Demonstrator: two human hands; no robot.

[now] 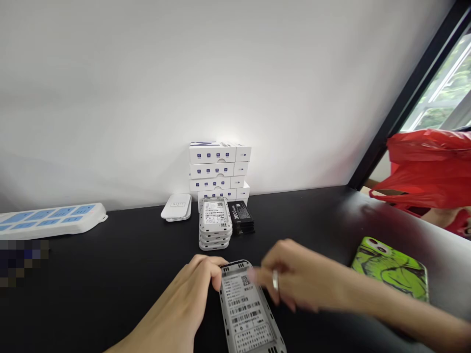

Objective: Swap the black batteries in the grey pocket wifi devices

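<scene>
A white handheld device body [248, 309], rounded at the corners, lies on the black table with its back off. A label with barcodes and a QR code shows in its recess. My left hand [187, 299] has its fingers bent around the upper left edge of this body. At its upper right edge is my right hand [290, 277], wearing a ring and smeared by motion; its fingertips are at the rim, and whether they hold anything is unclear. Behind stands a stack of similar device bodies [215, 220], beside a pile of black batteries [241, 215] marked 3000mAh.
White boxes [213, 170] are stacked against the wall. Left of them are white back covers [176, 207]. A power strip [55, 219] lies at the far left. On the right are a green phone case [392, 267] and a red plastic bag [430, 164] near the window.
</scene>
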